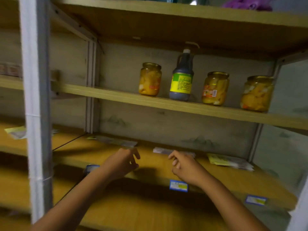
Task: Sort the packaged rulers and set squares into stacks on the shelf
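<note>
Wooden shelf [150, 165] carries three packet stacks beyond the fingers: one [115, 140] just past the left hand [121, 161], one [162, 150] behind the right hand [185, 167], one [230, 161] further right. Both hands loosely curled, holding nothing — between picks, it seems. Next move: reach for a packet.

Upper shelf board [116, 97]: three glass jars of yellow preserved fruit, gold lids, at left [150, 79], right of centre [215, 88] and far right [257, 93]. Dark sauce bottle [182, 75], yellow-green label, white cap, stands between the first two jars. Blue price tags [178, 185] [255, 200] on the lower shelf edge. Grey upright post [37, 97] at left. Purple item [246, 4] on top shelf, blurred.
</note>
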Demonstrator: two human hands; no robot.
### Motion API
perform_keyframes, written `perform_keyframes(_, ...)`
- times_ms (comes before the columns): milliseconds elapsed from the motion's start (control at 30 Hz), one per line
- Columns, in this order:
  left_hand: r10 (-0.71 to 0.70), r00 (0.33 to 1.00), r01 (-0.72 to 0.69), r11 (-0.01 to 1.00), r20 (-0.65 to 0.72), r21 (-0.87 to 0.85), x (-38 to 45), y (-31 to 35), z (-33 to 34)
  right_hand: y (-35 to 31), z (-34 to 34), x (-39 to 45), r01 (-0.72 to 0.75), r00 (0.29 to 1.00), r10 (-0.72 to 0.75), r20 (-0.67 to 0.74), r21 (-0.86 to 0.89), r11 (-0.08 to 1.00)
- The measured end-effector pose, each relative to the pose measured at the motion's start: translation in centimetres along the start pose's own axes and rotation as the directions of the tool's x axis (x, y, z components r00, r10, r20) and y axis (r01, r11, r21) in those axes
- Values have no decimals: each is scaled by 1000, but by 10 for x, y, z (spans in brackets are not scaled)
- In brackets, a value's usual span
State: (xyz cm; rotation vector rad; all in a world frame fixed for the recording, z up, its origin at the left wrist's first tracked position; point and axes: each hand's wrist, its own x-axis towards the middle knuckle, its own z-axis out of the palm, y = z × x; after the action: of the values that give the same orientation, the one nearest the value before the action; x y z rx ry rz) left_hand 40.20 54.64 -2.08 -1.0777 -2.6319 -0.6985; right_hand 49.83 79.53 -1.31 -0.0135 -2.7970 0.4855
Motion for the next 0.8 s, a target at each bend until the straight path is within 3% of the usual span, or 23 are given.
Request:
perform_keyframes(300,-143,990,143,989,-10,38,-118,-24,-70,-98,20,-35,82,992,-80,98,-19,996)
perform_keyframes(467,-117,992,120,990,-35,76,-180,-73,-112,-175,41,-35,148,984,-144,107,-36,988)
perform_keyframes(800,-311,947,319,933,-76,166,-291,-209,-199,-355,125,-17,151,984,-152,90,19,988)
